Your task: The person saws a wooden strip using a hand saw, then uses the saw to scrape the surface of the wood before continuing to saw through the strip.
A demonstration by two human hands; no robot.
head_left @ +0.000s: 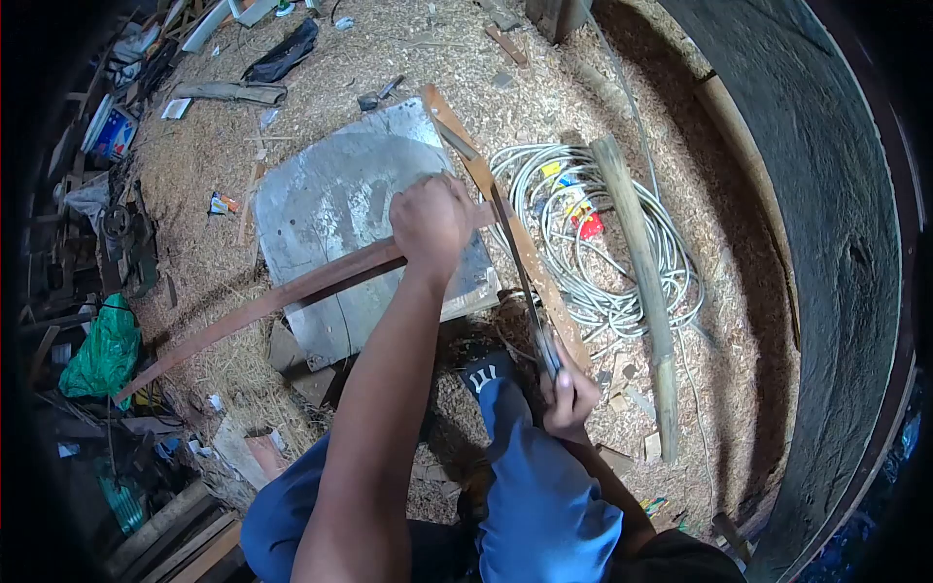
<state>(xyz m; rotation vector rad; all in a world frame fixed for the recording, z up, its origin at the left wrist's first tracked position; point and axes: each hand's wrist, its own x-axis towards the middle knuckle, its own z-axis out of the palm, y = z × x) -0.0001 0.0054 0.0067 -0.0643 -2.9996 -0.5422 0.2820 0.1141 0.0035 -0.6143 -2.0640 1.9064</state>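
Observation:
My left hand (431, 219) is closed over a long, narrow reddish-brown wooden strip (321, 277), near its right end. The strip lies slantwise across a worn grey metal-topped board (321, 185) and runs down to the lower left. In my right hand (569, 396) is the handle end of a saw (526, 282), its thin dark blade seen almost edge-on. The blade points up and away, crossing the strip's end just right of my left hand. Beneath and beside the blade, a flat brown wooden piece (533, 257) lies at a slant.
Coiled grey cable (622, 301) lies to the right, with a round wooden pole (637, 262) across it. A large dark timber (826, 194) curves along the right side. Shavings cover the floor (428, 58). A green plastic bag (102, 345) and clutter line the left.

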